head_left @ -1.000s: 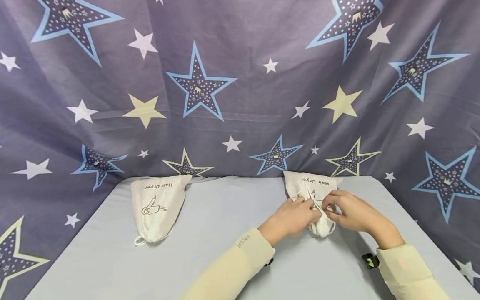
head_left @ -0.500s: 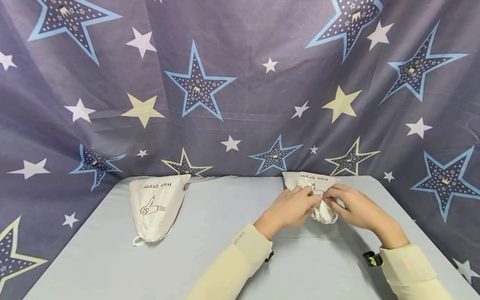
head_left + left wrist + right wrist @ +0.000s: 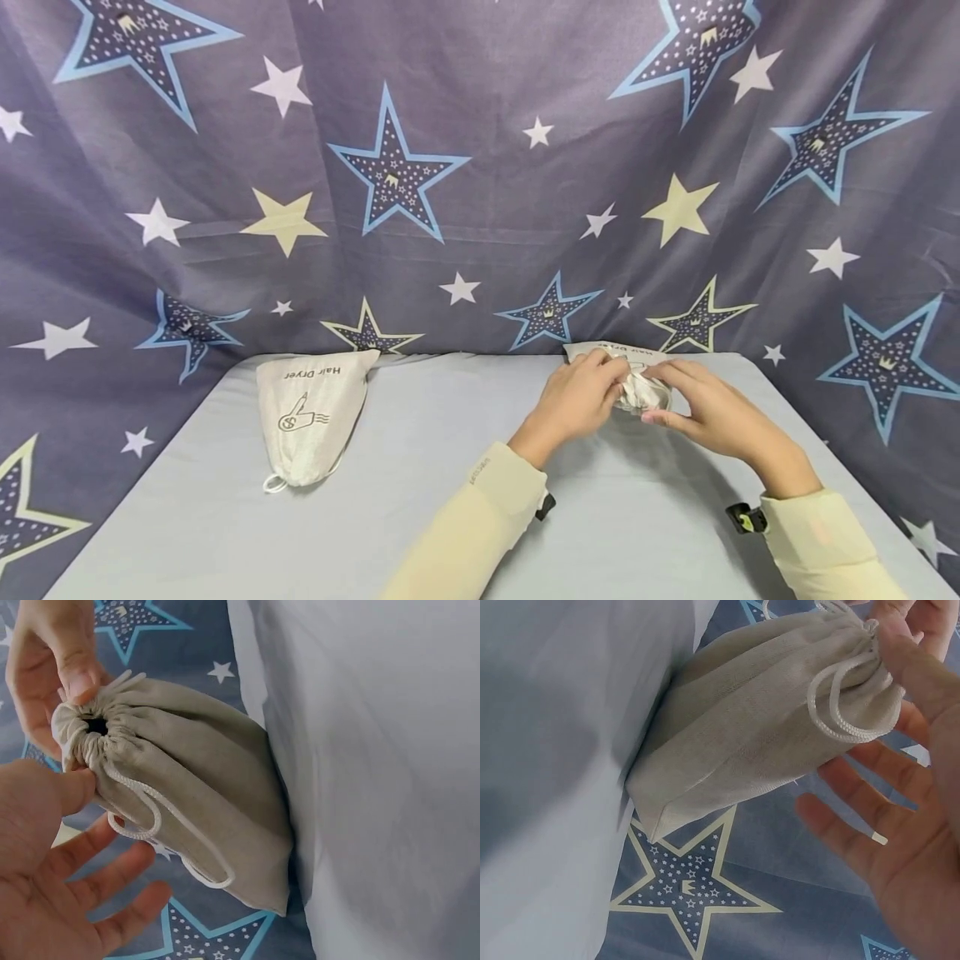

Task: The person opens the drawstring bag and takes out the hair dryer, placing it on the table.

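Note:
A beige drawstring bag (image 3: 642, 393) printed "Hair Dryer" stands tilted at the far right of the table, its gathered mouth raised toward me. My left hand (image 3: 573, 398) pinches one side of the mouth with thumb and index finger; its other fingers spread loosely below, as the left wrist view shows. Opposite it, my right hand (image 3: 708, 408) holds the other side, thumb on the ruffled rim and fingertips behind. The pleated cloth of the bag (image 3: 195, 765) leaves a small dark hole at its mouth. White cord loops (image 3: 840, 701) hang down its sides.
A second "Hair Dryer" drawstring bag (image 3: 311, 417) lies at the left of the grey-covered table (image 3: 420, 467), its cord loop toward the front. Right behind the table's back edge hangs a star-patterned curtain (image 3: 487, 208).
Both hands have moved slightly away from me, tipping up the gathered end of the right bag. Its printed face is now mostly hidden. The left bag stays put.

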Available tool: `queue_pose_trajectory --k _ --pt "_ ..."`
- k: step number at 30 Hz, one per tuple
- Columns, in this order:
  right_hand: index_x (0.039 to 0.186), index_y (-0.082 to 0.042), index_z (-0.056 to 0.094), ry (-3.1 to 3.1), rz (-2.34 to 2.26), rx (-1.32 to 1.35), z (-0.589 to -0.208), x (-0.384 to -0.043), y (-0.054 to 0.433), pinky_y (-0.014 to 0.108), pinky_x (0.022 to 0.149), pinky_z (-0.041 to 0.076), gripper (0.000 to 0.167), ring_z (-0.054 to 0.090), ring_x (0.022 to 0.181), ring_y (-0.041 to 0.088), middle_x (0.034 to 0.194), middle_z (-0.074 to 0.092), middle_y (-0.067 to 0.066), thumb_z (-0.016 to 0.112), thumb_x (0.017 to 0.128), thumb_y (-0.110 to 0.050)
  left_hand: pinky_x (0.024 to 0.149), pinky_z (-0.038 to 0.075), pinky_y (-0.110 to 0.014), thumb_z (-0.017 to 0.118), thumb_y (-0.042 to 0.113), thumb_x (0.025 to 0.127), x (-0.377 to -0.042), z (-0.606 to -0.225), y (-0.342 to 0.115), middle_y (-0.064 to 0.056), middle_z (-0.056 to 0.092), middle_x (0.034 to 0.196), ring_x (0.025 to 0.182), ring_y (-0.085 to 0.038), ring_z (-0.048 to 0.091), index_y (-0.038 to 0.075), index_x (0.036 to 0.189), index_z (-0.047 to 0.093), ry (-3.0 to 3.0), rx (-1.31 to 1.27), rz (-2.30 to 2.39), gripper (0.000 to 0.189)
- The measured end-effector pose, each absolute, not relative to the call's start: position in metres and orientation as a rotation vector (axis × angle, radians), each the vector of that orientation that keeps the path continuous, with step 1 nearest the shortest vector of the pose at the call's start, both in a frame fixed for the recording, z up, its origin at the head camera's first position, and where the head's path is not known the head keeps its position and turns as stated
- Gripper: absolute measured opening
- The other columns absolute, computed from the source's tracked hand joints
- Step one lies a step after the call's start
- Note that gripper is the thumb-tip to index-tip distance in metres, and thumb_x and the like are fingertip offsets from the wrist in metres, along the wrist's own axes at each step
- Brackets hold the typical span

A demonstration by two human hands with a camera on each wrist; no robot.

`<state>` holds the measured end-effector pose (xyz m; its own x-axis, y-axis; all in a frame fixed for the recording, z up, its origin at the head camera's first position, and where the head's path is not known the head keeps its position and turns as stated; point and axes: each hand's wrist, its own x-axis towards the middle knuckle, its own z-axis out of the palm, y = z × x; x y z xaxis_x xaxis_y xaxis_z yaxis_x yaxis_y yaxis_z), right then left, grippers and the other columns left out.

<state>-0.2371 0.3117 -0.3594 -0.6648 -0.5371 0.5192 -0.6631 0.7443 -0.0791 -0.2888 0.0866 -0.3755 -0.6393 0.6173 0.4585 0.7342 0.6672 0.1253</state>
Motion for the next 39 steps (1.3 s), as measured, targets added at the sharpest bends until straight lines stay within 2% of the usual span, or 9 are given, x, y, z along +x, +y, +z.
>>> queue_pose_trajectory --k 4,9,14,18,24,28,34,37,39 --pt "0.126 -0.008 0.065 -2.447 0.35 0.917 -0.361 -0.238 0.313 0.05 0.095 0.048 0.052 0.062 0.115 0.03 0.123 0.065 0.008 0.085 0.081 -0.026 0.066 0.042 -0.026 0.064 0.029 0.1 -0.289 -0.375 0.087 0.009 0.054 0.104 0.089 -0.01 0.053 0.026 0.096 0.056 -2.493 -1.036 -0.504 0.009" --pt "0.128 -0.007 0.064 -2.445 0.358 0.9 -0.361 -0.238 0.314 0.052 0.095 0.048 0.05 0.061 0.115 0.031 0.124 0.065 0.01 0.083 0.084 -0.023 0.078 0.049 -0.029 0.064 0.03 0.099 -0.287 -0.374 0.086 0.008 0.056 0.111 0.102 -0.013 0.056 0.025 0.102 0.061 -2.467 -1.013 -0.529 0.007" --pt "0.128 -0.004 0.064 -2.41 0.35 0.878 -0.363 -0.239 0.315 0.051 0.093 0.049 0.051 0.061 0.112 0.031 0.122 0.064 0.01 0.083 0.083 -0.019 0.085 0.051 -0.032 0.066 0.031 0.097 -0.282 -0.375 0.086 0.006 0.056 0.116 0.113 -0.016 0.055 0.023 0.11 0.062 -2.408 -1.013 -0.514 0.016" --pt "0.123 -0.004 0.066 -2.329 0.335 0.866 -0.362 -0.241 0.316 0.045 0.086 0.049 0.051 0.061 0.105 0.027 0.115 0.065 0.008 0.086 0.078 -0.02 0.085 0.05 -0.032 0.065 0.034 0.096 -0.278 -0.376 0.088 0.004 0.057 0.117 0.112 -0.017 0.055 0.022 0.109 0.062 -2.359 -0.971 -0.419 0.017" --pt "0.103 -0.006 0.066 -2.204 0.314 0.849 -0.361 -0.245 0.316 0.041 0.073 0.047 0.041 0.058 0.088 0.022 0.099 0.063 0.004 0.086 0.077 -0.031 0.08 0.05 -0.03 0.065 0.04 0.095 -0.276 -0.379 0.09 0.004 0.059 0.114 0.104 -0.017 0.055 0.022 0.107 0.066 -2.255 -0.918 -0.257 0.021" --pt "0.098 -0.01 0.066 -2.177 0.324 0.857 -0.363 -0.246 0.315 0.035 0.071 0.044 0.036 0.056 0.084 0.017 0.094 0.061 0.001 0.087 0.074 -0.026 0.077 0.049 -0.03 0.065 0.043 0.095 -0.276 -0.382 0.092 0.003 0.06 0.114 0.1 -0.017 0.053 0.021 0.108 0.066 -2.275 -0.9 -0.239 0.025" --pt "0.098 -0.012 0.067 -2.19 0.353 0.866 -0.365 -0.244 0.311 0.03 0.071 0.044 0.029 0.057 0.083 0.013 0.093 0.063 -0.002 0.086 0.078 -0.022 0.079 0.051 -0.032 0.063 0.052 0.096 -0.276 -0.384 0.097 0.002 0.059 0.116 0.108 -0.018 0.053 0.02 0.111 0.069 -2.321 -0.837 -0.245 0.036" --pt "0.098 -0.012 0.066 -2.202 0.355 0.87 -0.366 -0.244 0.308 0.028 0.071 0.043 0.029 0.054 0.08 0.011 0.091 0.061 -0.003 0.085 0.079 -0.022 0.077 0.051 -0.031 0.062 0.054 0.097 -0.276 -0.385 0.098 0.003 0.06 0.117 0.105 -0.017 0.054 0.022 0.112 0.07 -2.318 -0.827 -0.23 0.036" --pt "0.099 -0.012 0.065 -2.21 0.35 0.871 -0.367 -0.245 0.307 0.028 0.071 0.042 0.032 0.054 0.081 0.011 0.091 0.061 -0.003 0.085 0.081 -0.029 0.075 0.05 -0.03 0.062 0.051 0.098 -0.277 -0.386 0.098 0.004 0.06 0.115 0.1 -0.016 0.053 0.023 0.11 0.071 -2.299 -0.829 -0.216 0.032"
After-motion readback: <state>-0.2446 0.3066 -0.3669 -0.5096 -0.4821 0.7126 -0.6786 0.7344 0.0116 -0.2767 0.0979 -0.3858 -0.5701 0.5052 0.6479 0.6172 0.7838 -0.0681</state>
